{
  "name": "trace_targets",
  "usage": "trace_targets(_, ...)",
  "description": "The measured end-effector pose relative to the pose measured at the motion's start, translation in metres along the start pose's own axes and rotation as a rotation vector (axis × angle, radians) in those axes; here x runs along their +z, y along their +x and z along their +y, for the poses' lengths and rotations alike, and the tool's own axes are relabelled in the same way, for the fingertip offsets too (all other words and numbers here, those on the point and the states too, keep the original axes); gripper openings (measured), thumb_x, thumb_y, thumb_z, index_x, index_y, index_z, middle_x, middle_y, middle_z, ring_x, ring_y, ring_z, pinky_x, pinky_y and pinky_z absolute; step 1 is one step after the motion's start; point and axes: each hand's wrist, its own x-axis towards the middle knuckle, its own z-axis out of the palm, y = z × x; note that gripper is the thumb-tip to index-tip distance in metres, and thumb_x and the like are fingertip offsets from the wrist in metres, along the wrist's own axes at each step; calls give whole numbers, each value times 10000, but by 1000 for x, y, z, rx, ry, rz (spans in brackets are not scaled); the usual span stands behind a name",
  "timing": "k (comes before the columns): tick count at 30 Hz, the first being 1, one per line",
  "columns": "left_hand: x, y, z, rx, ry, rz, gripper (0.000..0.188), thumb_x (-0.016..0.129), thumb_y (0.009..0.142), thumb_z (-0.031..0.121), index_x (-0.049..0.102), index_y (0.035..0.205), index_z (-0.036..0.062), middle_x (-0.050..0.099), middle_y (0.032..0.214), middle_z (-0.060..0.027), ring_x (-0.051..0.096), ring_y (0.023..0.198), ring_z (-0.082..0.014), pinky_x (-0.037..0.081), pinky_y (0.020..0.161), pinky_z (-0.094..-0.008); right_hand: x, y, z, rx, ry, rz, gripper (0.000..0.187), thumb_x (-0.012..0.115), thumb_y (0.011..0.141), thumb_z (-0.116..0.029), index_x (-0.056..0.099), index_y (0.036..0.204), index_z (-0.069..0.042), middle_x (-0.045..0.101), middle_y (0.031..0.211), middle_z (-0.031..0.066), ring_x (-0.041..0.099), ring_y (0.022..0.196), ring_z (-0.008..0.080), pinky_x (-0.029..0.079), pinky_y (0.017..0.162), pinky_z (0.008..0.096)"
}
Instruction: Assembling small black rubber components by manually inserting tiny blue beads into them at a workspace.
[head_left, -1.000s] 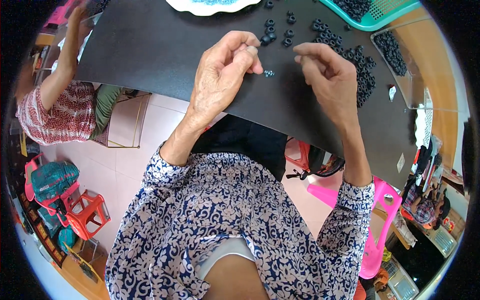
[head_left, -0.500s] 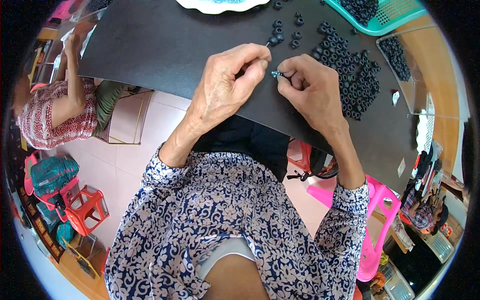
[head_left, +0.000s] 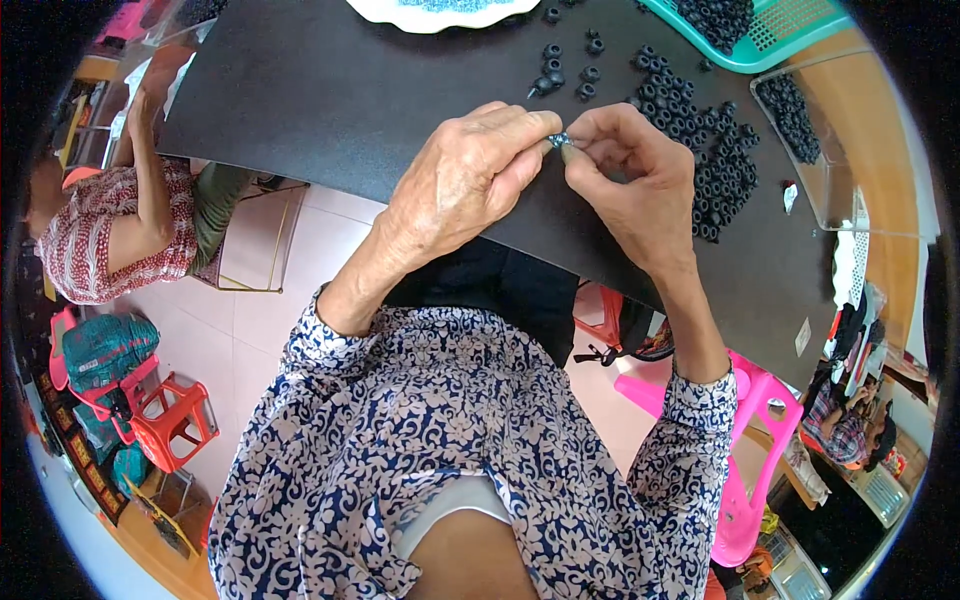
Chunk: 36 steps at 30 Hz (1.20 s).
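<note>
A small piece of blue and clear glittery beadwork (head_left: 559, 140) sits between my two hands over the table's near side. My left hand (head_left: 470, 185) is closed, its thumb and forefinger pinching the piece from the left. From the other side, the thumb and forefinger of my right hand (head_left: 640, 180) meet at the same piece, with its remaining fingers curled. Any thread or needle at the fingertips is too fine to make out. Just beyond the left fingertips lies a short row of round black beads (head_left: 551, 66), with a thin pale point at its near end.
A heap of black beads (head_left: 715, 165) lies right of my hands on the dark table (head_left: 300, 90). Beyond are a white scalloped plate (head_left: 400, 18) with blue beads, a green basket (head_left: 765, 60) and a clear tray (head_left: 830, 200) of black beads. Another person (head_left: 120, 230) sits at left.
My left hand has moved right, and its fingertips now meet the beadwork that my right hand held apart from it. The thin pale point beside the black beads now stands clear of my left hand.
</note>
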Motion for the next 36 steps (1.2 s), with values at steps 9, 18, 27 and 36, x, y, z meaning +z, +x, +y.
trace_targets(9,7,-2,6,-212,-287,95,159,581,895,69,632,1020,-14,636,753,-90,600,654,-117,482,591,-280,2,0,0,101,342,-21,193,676,843,-3,649,1033,16,656,860,19,597,735,56,477,653,175)
trace_targets(18,15,-1,4,-120,-122,199,137,586,883,47,626,997,-18,631,750,-76,598,669,-120,480,588,-284,6,2,1,192,553,-19,192,657,868,-24,647,1054,20,673,895,49,594,730,79,475,673,201)
trace_targets(27,6,-2,-2,-374,-482,26,147,564,947,89,661,1026,11,666,807,-9,561,747,-45,447,670,-187,1,6,6,133,500,-61,193,649,870,-12,664,1058,29,681,895,57,600,721,84,480,669,198)
trace_targets(36,10,-2,0,-263,-360,78,159,498,937,100,609,976,-6,628,742,-48,573,685,-87,448,602,-245,4,6,6,123,576,-41,168,655,848,17,660,1016,28,677,879,57,619,739,96,495,694,211)
